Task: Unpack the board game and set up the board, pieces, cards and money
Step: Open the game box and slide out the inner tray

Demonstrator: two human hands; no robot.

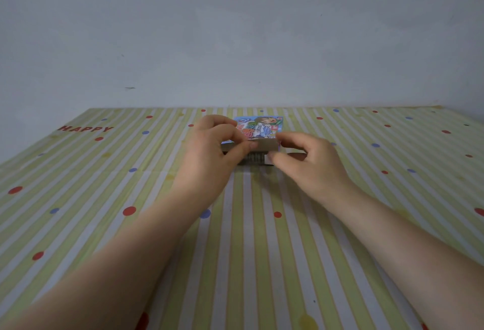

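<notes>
A small board game box (262, 126) with a colourful cartoon top lies flat near the far middle of the table. Its near end flap (265, 144) is lifted, and grey contents (252, 158) show in the opening below it. My left hand (212, 146) grips the box's left side, its thumb and fingers pinching the flap's left edge. My right hand (306, 158) is at the box's right near corner, fingers curled against the open end. The box's right side is hidden behind my right hand.
The table is covered by a green and white striped cloth (235, 251) with red, blue and yellow dots and the word HAPPY (85, 128) at the far left. A plain grey wall (235, 36) rises right behind the table's far edge.
</notes>
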